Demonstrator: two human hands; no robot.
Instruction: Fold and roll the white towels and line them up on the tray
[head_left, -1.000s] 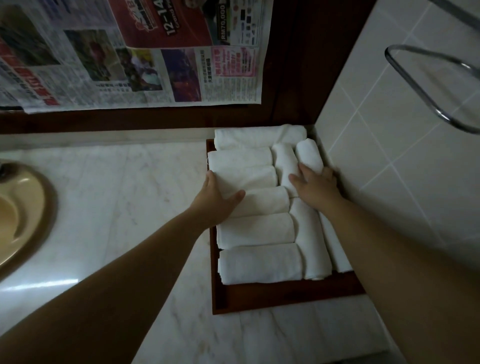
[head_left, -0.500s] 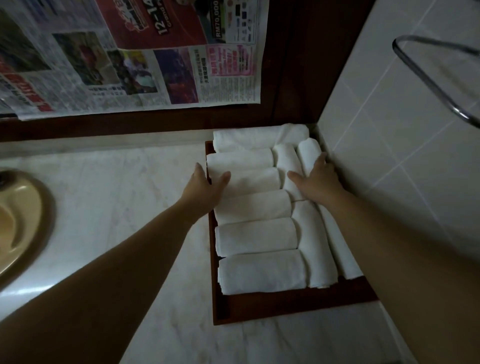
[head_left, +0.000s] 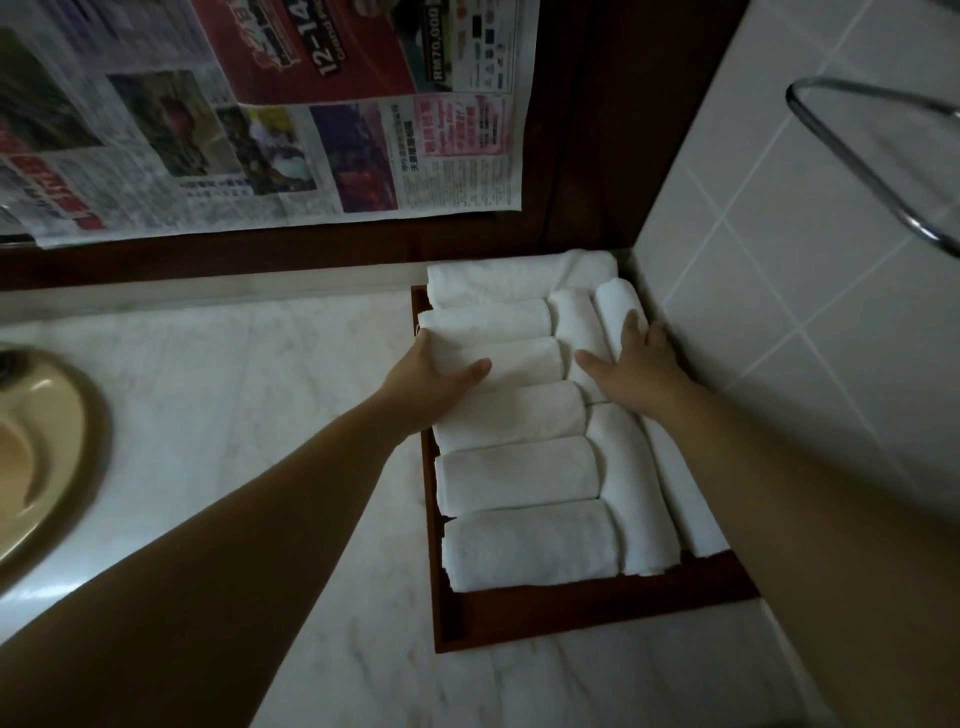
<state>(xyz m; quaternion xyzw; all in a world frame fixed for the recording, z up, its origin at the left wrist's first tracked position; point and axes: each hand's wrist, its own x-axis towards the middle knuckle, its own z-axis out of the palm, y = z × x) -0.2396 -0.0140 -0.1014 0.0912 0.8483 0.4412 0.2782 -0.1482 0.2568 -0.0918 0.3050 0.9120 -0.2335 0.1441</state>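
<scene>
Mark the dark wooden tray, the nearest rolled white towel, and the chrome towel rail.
dark wooden tray (head_left: 597, 618), head view, bare near rim.
nearest rolled white towel (head_left: 530, 551), head view, middle of roll.
chrome towel rail (head_left: 852, 156), head view, slanting bar.

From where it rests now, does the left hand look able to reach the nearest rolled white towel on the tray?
Probably yes: the left hand rests two rolls beyond the nearest rolled white towel, with nothing lying between.

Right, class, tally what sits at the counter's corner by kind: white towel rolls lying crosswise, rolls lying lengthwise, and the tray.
Rolled white towels lying crosswise: 6
Rolled white towels lying lengthwise: 4
Dark wooden tray: 1
Total: 11
</scene>
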